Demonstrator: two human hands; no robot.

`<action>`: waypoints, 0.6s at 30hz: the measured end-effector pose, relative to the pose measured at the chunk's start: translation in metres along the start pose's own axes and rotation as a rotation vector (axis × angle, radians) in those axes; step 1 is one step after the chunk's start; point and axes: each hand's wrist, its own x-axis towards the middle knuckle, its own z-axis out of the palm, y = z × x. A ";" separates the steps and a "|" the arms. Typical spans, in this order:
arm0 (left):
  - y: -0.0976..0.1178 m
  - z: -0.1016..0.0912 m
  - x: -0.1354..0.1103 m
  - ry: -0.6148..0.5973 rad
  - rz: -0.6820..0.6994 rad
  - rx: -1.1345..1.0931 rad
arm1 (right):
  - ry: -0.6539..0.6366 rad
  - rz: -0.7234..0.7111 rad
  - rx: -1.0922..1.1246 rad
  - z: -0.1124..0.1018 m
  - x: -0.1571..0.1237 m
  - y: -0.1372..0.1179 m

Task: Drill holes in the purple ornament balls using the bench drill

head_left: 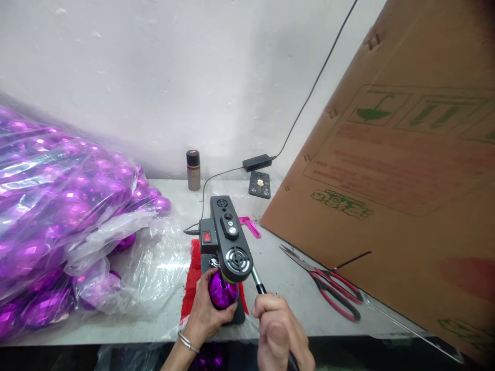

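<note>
A shiny purple faceted ball (223, 291) sits under the front end of a small black bench machine (231, 237) with a red switch. My left hand (207, 312), a silver bangle at its wrist, is closed round the ball from the left and front. Whatever touches the top of the ball is hidden by the machine's head. At the machine's right side, my right hand (280, 330) is wrapped round the black grip of a metal lever (257, 278). Beneath the machine's base lies a red cloth (190, 291).
Left, a clear plastic bag (69, 206) holds many purple balls. A large cardboard box (394, 170) leans in on the right, with red-handled scissors (334, 293) beside it. Behind are a dark-capped bottle (193, 171), a power adapter (257, 163), a black card-like item (259, 185) and a pink plastic piece (251, 226).
</note>
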 end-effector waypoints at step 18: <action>0.002 0.001 0.001 -0.005 -0.012 0.024 | 0.033 -0.031 0.019 0.003 -0.006 0.006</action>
